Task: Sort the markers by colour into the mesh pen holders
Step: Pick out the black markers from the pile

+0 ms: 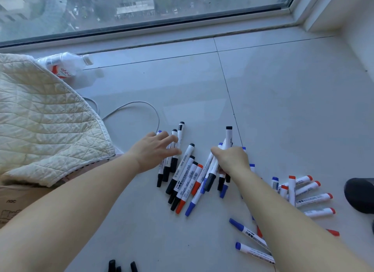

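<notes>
Whiteboard markers with black, blue and red caps lie scattered on the pale tiled floor (283,101). My left hand (153,148) hovers with fingers spread over a row of black-capped markers (176,150), touching them lightly. My right hand (232,160) is closed around a bundle of black and blue markers (227,139), one black-tipped marker sticking up above the fist. A mixed pile (188,182) lies between the hands. Red-capped markers (309,190) lie to the right, blue ones (249,235) under my right forearm. A dark mesh holder (360,194) shows at the right edge.
A quilted cream cloth (44,118) covers the left side. A plastic bottle (64,66) lies near the window sill. A white cable (141,107) loops on the floor behind the markers. Black marker tips (121,266) show at the bottom edge.
</notes>
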